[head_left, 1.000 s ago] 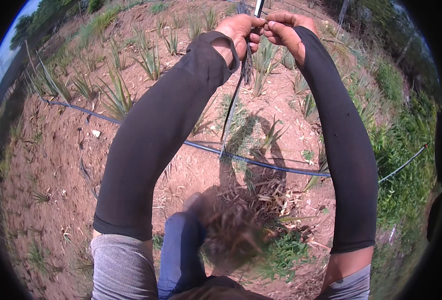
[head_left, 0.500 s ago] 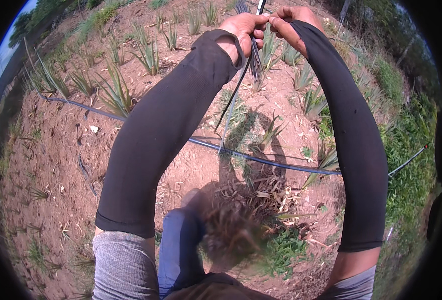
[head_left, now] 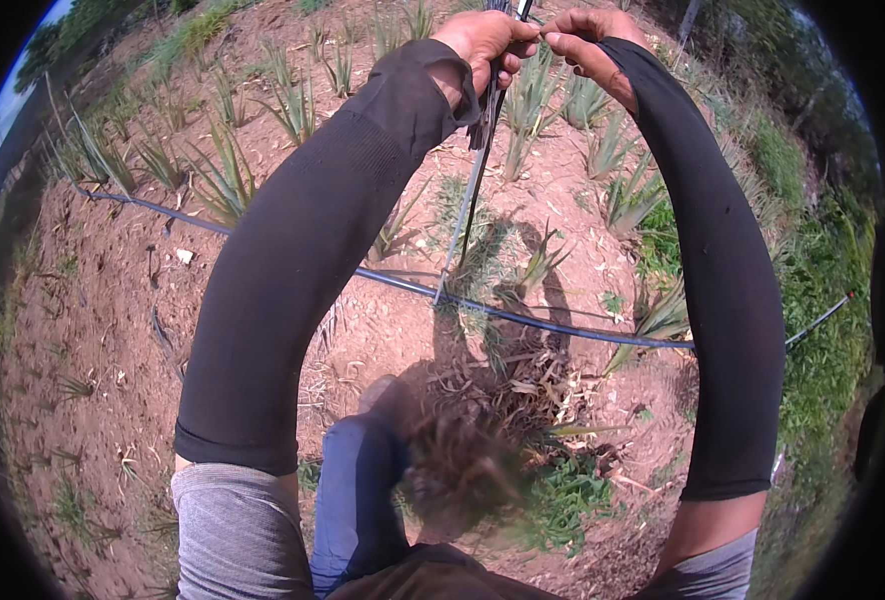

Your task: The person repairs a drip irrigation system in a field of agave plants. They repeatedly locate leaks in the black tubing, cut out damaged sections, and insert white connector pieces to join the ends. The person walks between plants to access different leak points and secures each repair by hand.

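At the top of the head view my left hand (head_left: pixel 481 45) is closed around a bundle of thin dark strips (head_left: pixel 483 118), whose ends hang below the palm. My right hand (head_left: pixel 593 48) is beside it on the right, thumb and forefinger pinched close to the left fingertips. Whatever is in that pinch is too small to make out. A thin pale rod (head_left: pixel 455 240) slants from near the left hand down to the black hose (head_left: pixel 523 321) on the ground, with a dark strip alongside its upper part. Black sleeves cover both forearms.
Spiky green plants (head_left: pixel 225 180) grow in rows on reddish soil. The hose crosses the ground ahead of me. Dry leaf litter (head_left: pixel 523 390) and green weeds (head_left: pixel 571 500) lie near my blue-trousered leg (head_left: pixel 356 500). Dense greenery (head_left: pixel 833 330) borders the right.
My left hand has shifted slightly up and left, and the strip bundle has swung left. The dark strip hanging below it now lies closer to the rod. My right hand stays pinched.
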`<control>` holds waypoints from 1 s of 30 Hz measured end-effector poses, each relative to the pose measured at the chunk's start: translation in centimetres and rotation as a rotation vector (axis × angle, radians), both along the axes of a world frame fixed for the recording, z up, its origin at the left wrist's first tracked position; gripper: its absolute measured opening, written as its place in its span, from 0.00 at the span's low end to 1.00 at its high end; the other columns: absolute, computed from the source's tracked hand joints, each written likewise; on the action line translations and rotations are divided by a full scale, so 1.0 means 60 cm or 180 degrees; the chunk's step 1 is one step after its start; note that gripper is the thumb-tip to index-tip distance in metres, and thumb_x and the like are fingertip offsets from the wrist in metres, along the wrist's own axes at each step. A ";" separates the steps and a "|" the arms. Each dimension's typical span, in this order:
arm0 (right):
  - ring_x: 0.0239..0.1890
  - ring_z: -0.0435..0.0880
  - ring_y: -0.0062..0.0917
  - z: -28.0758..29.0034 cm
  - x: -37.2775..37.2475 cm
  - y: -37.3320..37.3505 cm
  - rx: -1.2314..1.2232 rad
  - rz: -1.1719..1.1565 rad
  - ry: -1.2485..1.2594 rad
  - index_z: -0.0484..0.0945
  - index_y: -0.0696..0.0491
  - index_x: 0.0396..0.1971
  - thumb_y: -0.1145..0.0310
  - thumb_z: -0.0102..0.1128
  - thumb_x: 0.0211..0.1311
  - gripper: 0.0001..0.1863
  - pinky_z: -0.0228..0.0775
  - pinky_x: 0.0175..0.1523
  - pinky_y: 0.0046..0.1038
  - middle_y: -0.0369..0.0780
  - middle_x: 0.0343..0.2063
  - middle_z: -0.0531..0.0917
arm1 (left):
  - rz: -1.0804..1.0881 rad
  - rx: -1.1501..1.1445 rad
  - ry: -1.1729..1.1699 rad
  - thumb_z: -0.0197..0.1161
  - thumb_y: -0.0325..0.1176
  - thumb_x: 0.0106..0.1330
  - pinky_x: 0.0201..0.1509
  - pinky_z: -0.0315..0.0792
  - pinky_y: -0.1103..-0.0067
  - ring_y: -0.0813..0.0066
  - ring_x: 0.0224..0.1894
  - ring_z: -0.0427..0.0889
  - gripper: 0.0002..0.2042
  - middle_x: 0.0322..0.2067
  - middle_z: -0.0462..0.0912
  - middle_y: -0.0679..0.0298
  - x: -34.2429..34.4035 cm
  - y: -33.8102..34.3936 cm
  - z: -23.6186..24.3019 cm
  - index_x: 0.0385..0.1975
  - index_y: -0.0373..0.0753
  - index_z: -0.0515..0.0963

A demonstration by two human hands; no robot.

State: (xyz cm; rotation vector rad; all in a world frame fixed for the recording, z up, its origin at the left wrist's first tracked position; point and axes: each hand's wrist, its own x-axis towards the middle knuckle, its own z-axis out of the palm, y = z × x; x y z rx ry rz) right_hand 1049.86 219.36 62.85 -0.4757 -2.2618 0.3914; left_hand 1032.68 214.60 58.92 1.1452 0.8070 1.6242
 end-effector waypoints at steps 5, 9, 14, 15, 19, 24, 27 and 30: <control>0.38 0.81 0.26 -0.022 0.000 -0.004 0.0201 -0.0114 0.0128 0.81 0.53 0.39 0.61 0.57 0.61 0.13 0.72 0.45 0.28 0.40 0.33 0.83 | 0.0093 0.0111 0.0237 0.64 0.32 0.62 0.19 0.57 0.82 0.82 0.17 0.62 0.08 0.21 0.71 0.69 -0.011 -0.029 0.018 0.33 0.36 0.74; 0.39 0.80 0.27 -0.023 0.002 -0.001 0.0418 -0.0227 0.0184 0.81 0.52 0.39 0.60 0.57 0.60 0.13 0.71 0.47 0.29 0.40 0.34 0.82 | 0.0309 0.0383 0.0641 0.64 0.31 0.61 0.21 0.58 0.82 0.81 0.19 0.63 0.08 0.23 0.72 0.68 -0.026 -0.052 0.049 0.35 0.36 0.74; 0.41 0.79 0.29 -0.027 -0.006 0.006 0.0779 -0.0430 0.0231 0.81 0.50 0.38 0.59 0.56 0.60 0.13 0.70 0.49 0.31 0.40 0.35 0.82 | 0.0718 0.0731 0.1265 0.65 0.31 0.60 0.23 0.60 0.81 0.80 0.22 0.65 0.10 0.25 0.73 0.67 -0.037 -0.071 0.070 0.37 0.36 0.74; 0.41 0.79 0.29 -0.031 -0.013 0.006 0.0883 -0.0494 0.0254 0.81 0.50 0.38 0.59 0.56 0.60 0.13 0.70 0.49 0.31 0.40 0.36 0.82 | 0.0812 0.0793 0.1394 0.65 0.30 0.60 0.24 0.60 0.81 0.79 0.22 0.65 0.10 0.25 0.73 0.67 -0.038 -0.073 0.073 0.37 0.36 0.74; 0.42 0.79 0.30 -0.051 -0.026 0.019 0.1309 -0.0966 0.0396 0.81 0.49 0.38 0.58 0.56 0.60 0.13 0.69 0.51 0.32 0.41 0.36 0.82 | 0.1029 0.0979 0.1783 0.65 0.30 0.59 0.25 0.62 0.80 0.78 0.24 0.67 0.11 0.27 0.73 0.66 -0.027 -0.057 0.071 0.39 0.35 0.73; 0.45 0.79 0.33 -0.073 -0.047 0.027 0.1337 -0.1332 0.0713 0.82 0.47 0.39 0.59 0.55 0.61 0.12 0.68 0.53 0.35 0.41 0.39 0.82 | 0.1221 0.1151 0.2097 0.65 0.29 0.58 0.28 0.64 0.80 0.77 0.27 0.68 0.13 0.29 0.74 0.65 -0.016 -0.047 0.079 0.41 0.35 0.73; 0.44 0.79 0.32 -0.076 -0.062 0.025 0.0687 -0.1006 0.0885 0.81 0.51 0.41 0.61 0.56 0.62 0.13 0.69 0.52 0.31 0.41 0.39 0.82 | 0.1324 0.1210 0.2225 0.65 0.29 0.58 0.29 0.65 0.79 0.76 0.28 0.69 0.14 0.30 0.75 0.64 -0.019 -0.054 0.077 0.42 0.35 0.73; 0.38 0.81 0.26 -0.073 -0.036 0.013 0.1237 -0.0966 0.0700 0.81 0.54 0.40 0.63 0.58 0.60 0.13 0.72 0.46 0.29 0.40 0.34 0.83 | 0.1311 0.1294 0.2357 0.65 0.29 0.57 0.31 0.66 0.79 0.75 0.30 0.70 0.15 0.32 0.75 0.64 -0.011 -0.051 0.077 0.43 0.34 0.73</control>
